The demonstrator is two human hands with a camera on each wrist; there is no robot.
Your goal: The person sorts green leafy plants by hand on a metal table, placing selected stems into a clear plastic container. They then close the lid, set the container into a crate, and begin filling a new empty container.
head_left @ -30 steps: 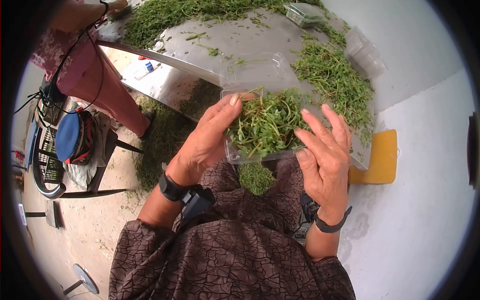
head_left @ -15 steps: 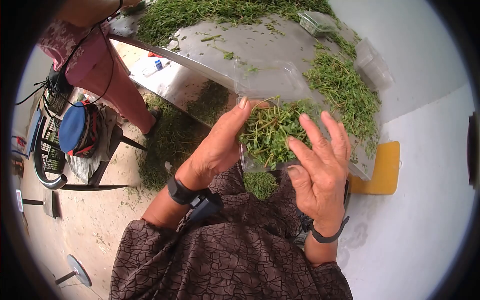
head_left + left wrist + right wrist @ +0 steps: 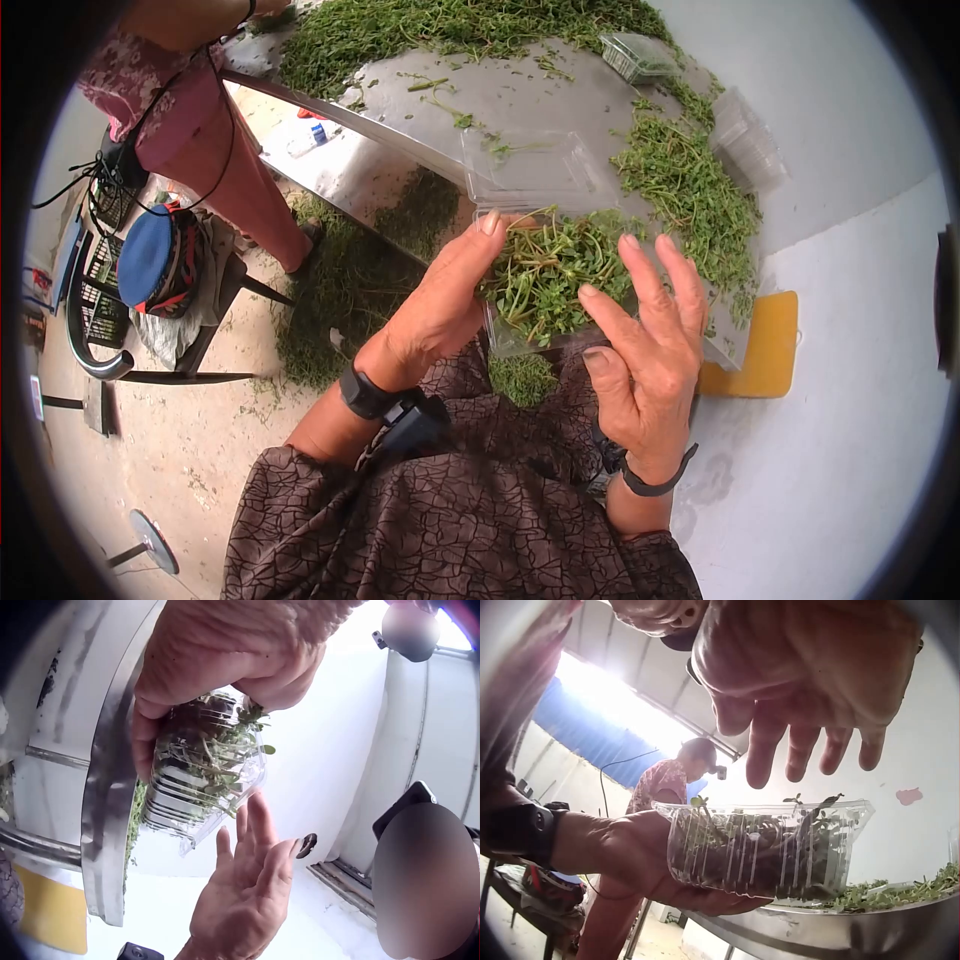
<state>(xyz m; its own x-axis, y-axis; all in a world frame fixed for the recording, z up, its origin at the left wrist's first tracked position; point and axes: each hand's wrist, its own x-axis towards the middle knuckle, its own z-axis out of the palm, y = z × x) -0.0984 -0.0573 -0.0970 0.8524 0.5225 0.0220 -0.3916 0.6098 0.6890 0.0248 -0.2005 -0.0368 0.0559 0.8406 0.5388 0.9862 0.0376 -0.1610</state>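
My left hand (image 3: 430, 305) grips the near-left side of a clear plastic clamshell box (image 3: 761, 862), thumb on top of the rim and fingers underneath. Leafy green stems (image 3: 560, 275) fill the box up to its rim, a few poking over the edge. Its hinged lid (image 3: 530, 165) lies folded back on the far side. My right hand (image 3: 650, 360) hovers at the box's right side with fingers spread and extended, holding nothing. In the right wrist view, those fingertips hang a little above the rim, apart from the greens.
A metal table (image 3: 575, 95) ahead bears heaps of greens (image 3: 690, 190), a filled closed box (image 3: 638, 58) and stacked clear boxes (image 3: 748, 140). Another person (image 3: 210, 170) stands at the left, near a chair with a blue-topped bag (image 3: 150, 260). A yellow board (image 3: 765, 345) is at the right.
The right hand's fingers have drawn off the greens and spread a little. The left hand keeps its hold on the box. The head view has shifted slightly.
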